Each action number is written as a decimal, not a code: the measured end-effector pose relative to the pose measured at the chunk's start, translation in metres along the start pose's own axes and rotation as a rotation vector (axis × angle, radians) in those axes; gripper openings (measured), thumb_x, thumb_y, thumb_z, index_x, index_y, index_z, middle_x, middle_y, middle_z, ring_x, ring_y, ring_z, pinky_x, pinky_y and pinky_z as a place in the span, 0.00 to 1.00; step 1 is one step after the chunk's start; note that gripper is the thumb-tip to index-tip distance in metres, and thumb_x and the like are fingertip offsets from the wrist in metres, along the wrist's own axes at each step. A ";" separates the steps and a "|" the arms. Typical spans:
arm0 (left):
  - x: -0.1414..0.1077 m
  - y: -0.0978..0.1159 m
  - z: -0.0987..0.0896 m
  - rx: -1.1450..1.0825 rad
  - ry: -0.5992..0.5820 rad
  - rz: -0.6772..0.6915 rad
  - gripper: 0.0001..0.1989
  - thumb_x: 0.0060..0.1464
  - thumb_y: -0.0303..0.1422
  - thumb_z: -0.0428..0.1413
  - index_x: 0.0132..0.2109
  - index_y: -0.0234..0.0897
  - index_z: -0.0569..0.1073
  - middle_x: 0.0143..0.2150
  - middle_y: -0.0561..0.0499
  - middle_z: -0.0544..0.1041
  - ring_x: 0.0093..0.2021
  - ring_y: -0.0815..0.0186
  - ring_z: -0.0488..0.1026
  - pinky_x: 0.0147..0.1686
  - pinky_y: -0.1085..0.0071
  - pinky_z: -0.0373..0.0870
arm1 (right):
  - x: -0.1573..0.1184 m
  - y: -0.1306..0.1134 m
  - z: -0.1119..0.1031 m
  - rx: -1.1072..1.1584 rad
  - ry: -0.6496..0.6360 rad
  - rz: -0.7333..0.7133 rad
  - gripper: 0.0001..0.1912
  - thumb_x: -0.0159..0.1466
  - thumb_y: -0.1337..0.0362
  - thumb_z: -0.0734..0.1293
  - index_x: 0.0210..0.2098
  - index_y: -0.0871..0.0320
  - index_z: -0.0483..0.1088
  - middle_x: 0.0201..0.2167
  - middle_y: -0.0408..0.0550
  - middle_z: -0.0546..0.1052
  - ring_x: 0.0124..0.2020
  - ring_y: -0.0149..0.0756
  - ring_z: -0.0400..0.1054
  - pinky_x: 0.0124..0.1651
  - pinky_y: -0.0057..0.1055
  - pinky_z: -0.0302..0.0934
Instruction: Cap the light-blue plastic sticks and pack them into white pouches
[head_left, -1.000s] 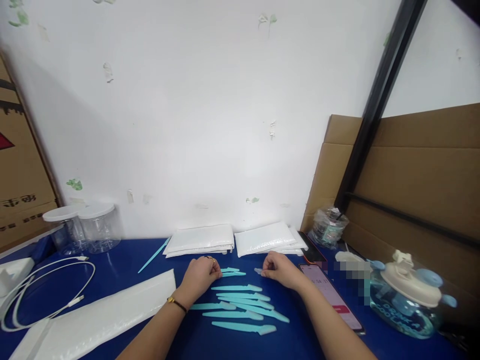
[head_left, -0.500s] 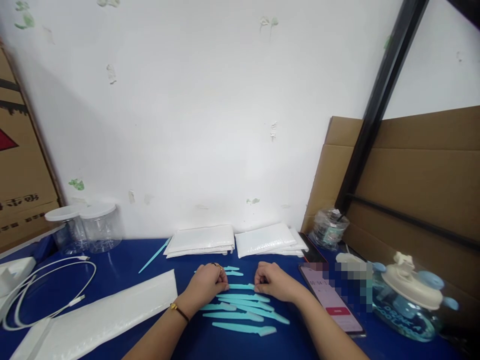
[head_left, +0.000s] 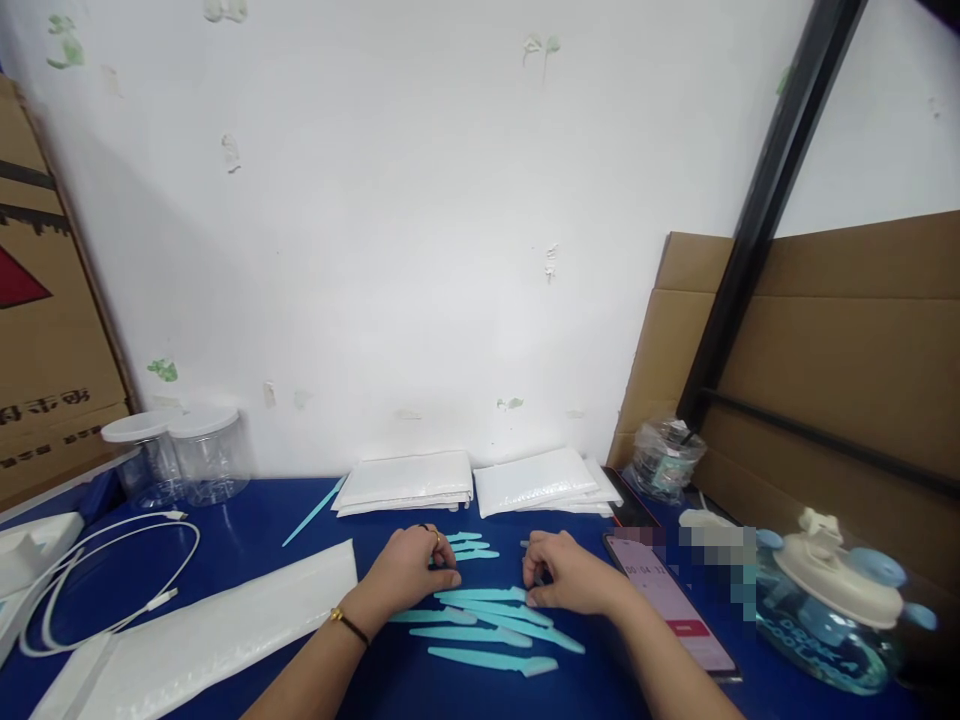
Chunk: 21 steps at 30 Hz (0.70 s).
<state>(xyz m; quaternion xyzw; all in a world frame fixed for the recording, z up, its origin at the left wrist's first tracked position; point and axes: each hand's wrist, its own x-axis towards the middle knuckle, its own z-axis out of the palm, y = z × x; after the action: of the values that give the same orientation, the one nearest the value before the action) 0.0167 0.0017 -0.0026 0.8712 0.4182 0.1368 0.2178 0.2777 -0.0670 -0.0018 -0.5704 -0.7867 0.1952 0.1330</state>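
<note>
Several turquoise eyebrow razors [head_left: 491, 657] lie roughly side by side across the blue tabletop before me. My left hand [head_left: 411, 568] is over the left ends of a small group of razors [head_left: 477, 552] farther back, hiding those ends. Its fingers are bent, with the thumb apart from them. To the right, my right hand [head_left: 564, 572] has curled fingers and a lowered thumb. That thumb is at the right end of the top razor [head_left: 484, 594] in the nearer group; the fingers stand apart from it. I see no razor lifted in either hand.
White padded mailers [head_left: 409, 482] and more mailers [head_left: 536, 482] lie by the wall. A long white mailer [head_left: 217, 630] and single razor [head_left: 311, 512] are left, beyond them a cable [head_left: 196, 545] and clear jars [head_left: 206, 455]. A phone [head_left: 671, 610] and bottle [head_left: 832, 610] stand right.
The razor that was between my two hands is now back with the farther group. My right hand has shifted slightly right, and its thumb is now at the nearer group's top razor.
</note>
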 end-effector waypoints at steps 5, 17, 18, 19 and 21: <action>0.003 0.005 0.011 0.022 -0.057 -0.005 0.05 0.48 0.35 0.55 0.30 0.41 0.75 0.31 0.56 0.75 0.33 0.68 0.70 0.31 0.76 0.58 | 0.003 -0.007 0.001 -0.009 0.007 0.031 0.03 0.53 0.65 0.69 0.28 0.56 0.72 0.32 0.40 0.70 0.34 0.32 0.66 0.47 0.33 0.52; 0.001 -0.014 -0.015 0.128 0.075 -0.107 0.05 0.48 0.35 0.55 0.32 0.42 0.75 0.34 0.55 0.75 0.36 0.67 0.71 0.33 0.75 0.59 | 0.001 0.019 -0.011 0.045 0.228 0.122 0.04 0.51 0.64 0.70 0.28 0.56 0.72 0.32 0.43 0.72 0.33 0.34 0.66 0.34 0.26 0.55; 0.001 -0.012 -0.014 0.104 0.064 -0.089 0.06 0.47 0.36 0.56 0.32 0.42 0.75 0.35 0.55 0.75 0.36 0.67 0.71 0.33 0.75 0.59 | -0.001 0.014 -0.010 0.083 0.172 0.081 0.05 0.51 0.63 0.71 0.28 0.56 0.73 0.32 0.43 0.72 0.33 0.34 0.66 0.34 0.25 0.56; 0.000 -0.010 -0.013 0.081 0.043 -0.069 0.07 0.47 0.38 0.56 0.33 0.42 0.75 0.35 0.55 0.75 0.36 0.67 0.71 0.33 0.75 0.60 | -0.004 0.010 -0.010 0.109 0.101 0.044 0.05 0.50 0.63 0.71 0.27 0.56 0.73 0.32 0.42 0.72 0.33 0.33 0.66 0.34 0.25 0.57; -0.002 -0.004 -0.009 0.041 -0.018 -0.022 0.09 0.48 0.40 0.55 0.32 0.41 0.76 0.34 0.55 0.75 0.35 0.67 0.70 0.33 0.75 0.60 | -0.006 0.000 -0.007 0.106 -0.023 0.001 0.08 0.47 0.61 0.74 0.26 0.55 0.74 0.31 0.41 0.72 0.33 0.34 0.67 0.38 0.27 0.58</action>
<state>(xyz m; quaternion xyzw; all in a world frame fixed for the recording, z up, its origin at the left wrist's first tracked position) 0.0085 0.0050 0.0032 0.8720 0.4285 0.1178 0.2054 0.2830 -0.0719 0.0042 -0.5608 -0.7764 0.2430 0.1538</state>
